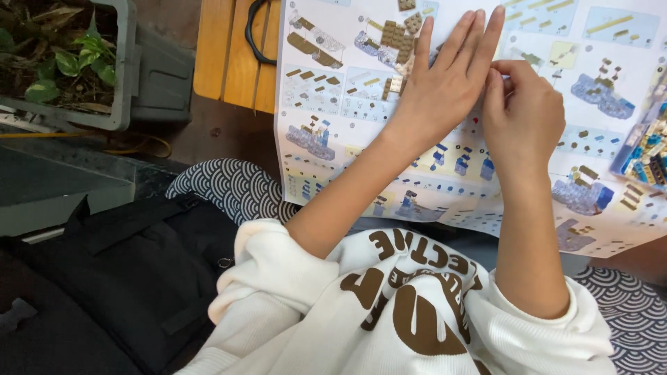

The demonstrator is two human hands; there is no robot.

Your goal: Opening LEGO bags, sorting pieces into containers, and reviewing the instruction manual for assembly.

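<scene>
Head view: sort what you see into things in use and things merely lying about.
In use:
- left hand, flat on the brick pieces
- right hand, fingers pinched beside it
- tan brick pieces
- instruction sheet
- tray of blue and yellow bricks

Lying about:
- black bag
- grey planter with green leaves
- black cable loop

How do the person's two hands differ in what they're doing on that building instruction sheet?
The left hand lies flat and open, fingers straight and together, pressing on the instruction sheet beside the tan brick assembly. The right hand is curled, its fingertips bunched as if pinching something small; what it holds is hidden. The left hand reaches further up the sheet; the right hand sits lower. Both are bare, with white sleeves pushed up.
</scene>
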